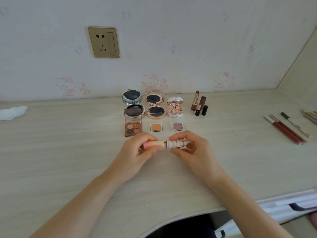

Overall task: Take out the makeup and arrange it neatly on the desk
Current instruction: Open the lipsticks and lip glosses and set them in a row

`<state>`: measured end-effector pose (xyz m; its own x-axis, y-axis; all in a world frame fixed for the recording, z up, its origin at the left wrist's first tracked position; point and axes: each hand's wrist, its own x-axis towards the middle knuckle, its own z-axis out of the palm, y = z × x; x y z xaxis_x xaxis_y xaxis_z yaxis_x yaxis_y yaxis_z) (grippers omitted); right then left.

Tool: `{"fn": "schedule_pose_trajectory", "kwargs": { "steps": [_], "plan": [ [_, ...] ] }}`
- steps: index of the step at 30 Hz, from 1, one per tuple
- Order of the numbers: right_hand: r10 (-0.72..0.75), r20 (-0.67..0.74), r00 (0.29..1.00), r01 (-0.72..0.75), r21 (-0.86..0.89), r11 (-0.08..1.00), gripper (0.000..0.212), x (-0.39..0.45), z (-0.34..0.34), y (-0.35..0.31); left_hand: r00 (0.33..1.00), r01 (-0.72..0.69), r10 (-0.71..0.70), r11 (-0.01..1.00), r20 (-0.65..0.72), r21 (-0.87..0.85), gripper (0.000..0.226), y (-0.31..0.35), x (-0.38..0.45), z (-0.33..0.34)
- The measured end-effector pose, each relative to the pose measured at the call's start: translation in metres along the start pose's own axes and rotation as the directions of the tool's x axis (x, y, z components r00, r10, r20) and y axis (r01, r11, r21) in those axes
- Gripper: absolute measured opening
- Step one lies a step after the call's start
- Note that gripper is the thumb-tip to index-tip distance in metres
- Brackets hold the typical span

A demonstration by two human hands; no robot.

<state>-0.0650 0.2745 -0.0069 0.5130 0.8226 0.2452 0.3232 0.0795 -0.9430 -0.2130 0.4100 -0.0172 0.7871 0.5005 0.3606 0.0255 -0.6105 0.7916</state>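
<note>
Above the middle of the desk [68, 160], toward its near edge, both hands hold a small pink-and-white lipstick tube [164, 144] level. The left hand [137, 155] pinches its pink end with curled fingers and thumb; the right hand [193, 150] grips the white, patterned end the same way. A dark red band shows between the two halves.

Just beyond the hands lies a row of three open eyeshadows: a brown four-pan palette [133, 125] with its clear lid raised, an orange single pan [156, 127] and a pink glittery single pan [178, 126]. Behind them, near the desk's far edge, stand three open compacts: a silver one [133, 103], a rose-gold one [155, 104] and a small pink-and-white one [175, 107]. To their right stand two uncapped lipsticks [197, 103] with their caps beside them.

Toward the right edge lie two dark red lip gloss tubes [284, 129] touching side by side, a slim pencil [295, 124] and more sticks cut off by the frame. A crumpled white tissue [12, 112] lies at the far left edge.

The desk is pale wood grain. The wall behind carries cartoon-cat wallpaper and a gold socket plate [103, 42].
</note>
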Motion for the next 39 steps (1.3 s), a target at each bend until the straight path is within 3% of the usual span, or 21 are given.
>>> {"fn": "schedule_pose_trajectory", "kwargs": {
  "steps": [8,12,17,21,23,25,28,32,36,39],
  "plan": [
    [0.022,0.008,1.000,-0.022,0.084,0.996,0.042,0.0004,0.0005,-0.0014,1.000,0.009,-0.008,0.999,0.025,-0.041,0.025,0.0000,-0.0004,0.0025],
    [0.125,-0.016,0.992,-0.122,0.116,0.986,0.014,0.0013,0.0022,-0.0040,0.999,0.014,-0.012,0.998,0.030,-0.061,0.021,-0.0004,-0.0005,0.0014],
    [0.049,0.024,0.998,-0.050,0.029,0.998,0.009,-0.0007,0.0021,-0.0028,1.000,0.005,-0.004,0.999,0.020,-0.044,0.014,0.0007,-0.0005,0.0012],
    [-0.023,0.030,0.999,0.022,0.044,0.999,0.054,-0.0013,0.0022,0.0001,1.000,0.023,-0.022,0.998,0.010,-0.055,0.013,0.0008,0.0000,-0.0003],
    [0.005,0.042,0.999,-0.008,0.082,0.997,0.066,-0.0027,0.0036,0.0003,1.000,0.015,-0.014,0.998,0.010,-0.058,0.014,0.0023,-0.0001,0.0001],
    [0.068,0.024,0.997,-0.071,0.111,0.991,0.057,-0.0037,0.0042,-0.0002,1.000,0.010,-0.009,0.998,0.017,-0.061,0.013,0.0036,-0.0006,0.0008],
    [0.101,0.023,0.995,-0.102,0.075,0.992,0.014,-0.0023,0.0029,-0.0034,0.999,0.013,-0.011,0.998,0.031,-0.060,0.008,0.0035,-0.0012,0.0007],
    [0.043,0.040,0.998,-0.045,0.039,0.998,0.008,-0.0009,0.0035,-0.0023,1.000,0.004,-0.002,0.998,0.030,-0.055,0.009,0.0028,-0.0009,0.0001],
    [-0.015,0.052,0.999,0.012,0.059,0.998,0.037,-0.0005,0.0012,-0.0010,1.000,0.004,-0.003,0.998,0.015,-0.059,0.011,0.0004,0.0000,-0.0008],
    [0.041,0.051,0.998,-0.048,0.136,0.990,0.054,-0.0011,0.0011,-0.0005,1.000,-0.007,0.008,0.998,0.019,-0.061,0.009,0.0008,-0.0003,0.0000]
  ]
}}
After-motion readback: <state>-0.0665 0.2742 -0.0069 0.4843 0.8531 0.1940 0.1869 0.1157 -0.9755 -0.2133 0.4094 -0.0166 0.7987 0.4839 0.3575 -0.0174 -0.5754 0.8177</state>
